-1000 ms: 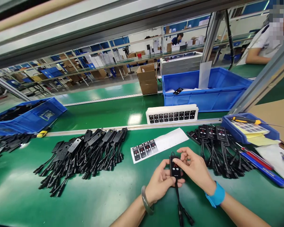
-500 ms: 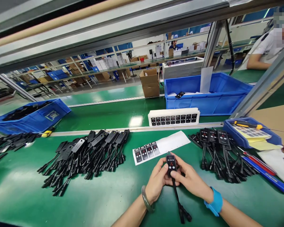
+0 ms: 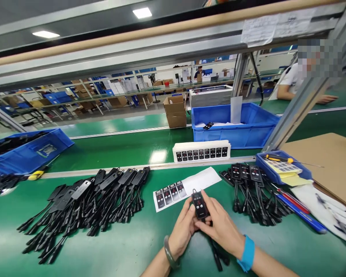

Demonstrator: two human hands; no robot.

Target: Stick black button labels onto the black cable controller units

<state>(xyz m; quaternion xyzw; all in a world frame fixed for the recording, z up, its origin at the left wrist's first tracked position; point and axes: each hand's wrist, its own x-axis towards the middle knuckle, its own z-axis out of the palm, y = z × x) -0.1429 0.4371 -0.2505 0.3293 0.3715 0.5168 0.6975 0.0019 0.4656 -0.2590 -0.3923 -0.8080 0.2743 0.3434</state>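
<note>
Two hands (image 3: 223,230) curled round black controller (image 3: 199,206), long axis fore-and-aft, loop end pointing away.

Label sheet (image 3: 201,178) right of device pile (image 3: 103,196); bin (image 3: 233,135) behind label stack (image 3: 202,151).

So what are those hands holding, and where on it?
A small black rectangular controller with trailing black cables: left hand and right hand grip its casing from either side.

Left hand (image 3: 184,227) and right hand (image 3: 220,225) close together, lower centre of frame, fingers curled inward; both forearms enter from bottom edge.
</note>
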